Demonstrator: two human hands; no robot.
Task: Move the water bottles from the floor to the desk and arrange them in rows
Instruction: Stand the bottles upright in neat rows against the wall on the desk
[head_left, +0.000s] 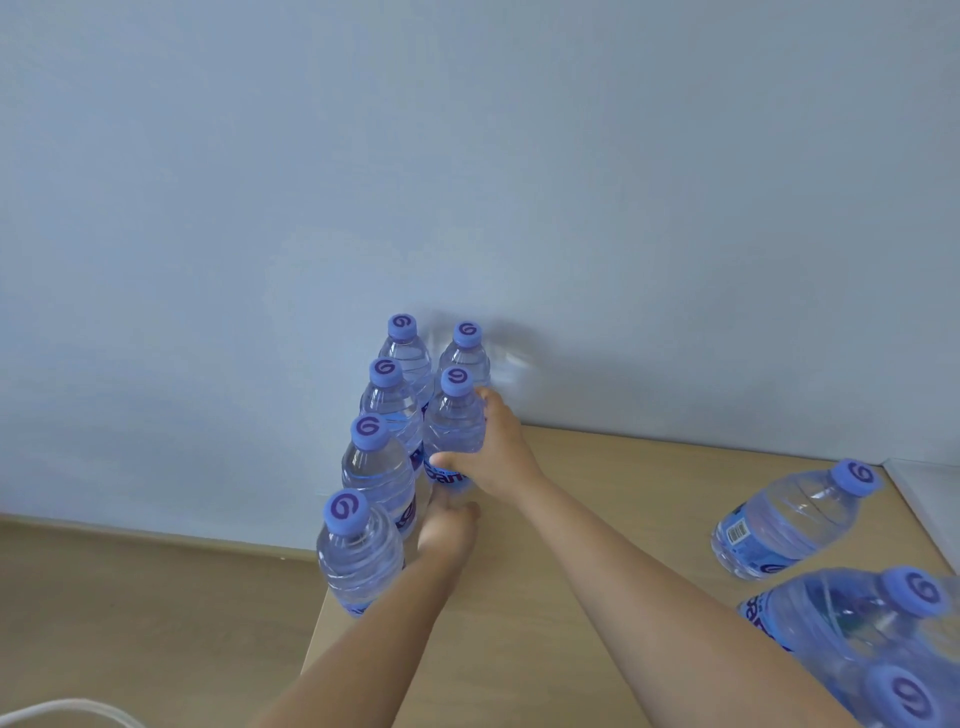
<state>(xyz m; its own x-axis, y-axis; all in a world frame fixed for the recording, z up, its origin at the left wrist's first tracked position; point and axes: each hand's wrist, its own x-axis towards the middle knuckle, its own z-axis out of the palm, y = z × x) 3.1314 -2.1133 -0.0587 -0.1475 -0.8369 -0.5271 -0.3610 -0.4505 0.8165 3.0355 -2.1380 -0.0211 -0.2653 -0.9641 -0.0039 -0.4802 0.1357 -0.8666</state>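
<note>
Bottles stand in two columns on the table against the wall. The right hand wraps its fingers round the held bottle, second in the right column; the left hand touches its base, fingers hidden. Full and thin-walled, it looks heavy, slick and squeezable; mid-body gripping suits.

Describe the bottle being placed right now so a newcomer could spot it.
On the wooden desk, by the wall, six bottles stand in two columns. It is the nearer bottle of the right column, the only one gripped by the right hand.
</note>
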